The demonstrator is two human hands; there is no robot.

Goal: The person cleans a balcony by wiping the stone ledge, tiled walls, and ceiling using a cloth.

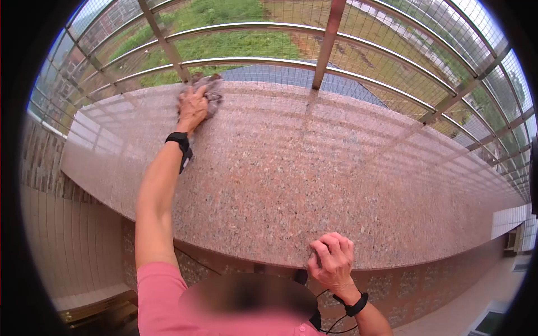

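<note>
My left hand [193, 107] is stretched out to the far side of the speckled pink granite slab [269, 168]. Its fingers press on a crumpled greyish-brown cloth [213, 96], which lies against the slab's back edge at the foot of a metal post. The cloth is slightly blurred. Near the front edge, my right hand [332, 259] rests on the granite with its fingers curled. Something small and dark shows beside its thumb, but I cannot make out what it is.
A metal railing [252, 27] with wire mesh rises along the slab's back edge, with grass and a grey roof beyond. Paneled wall [67, 241] stands at the lower left. A thin black cable [336, 325] hangs near my right wrist. Both wrists wear black bands.
</note>
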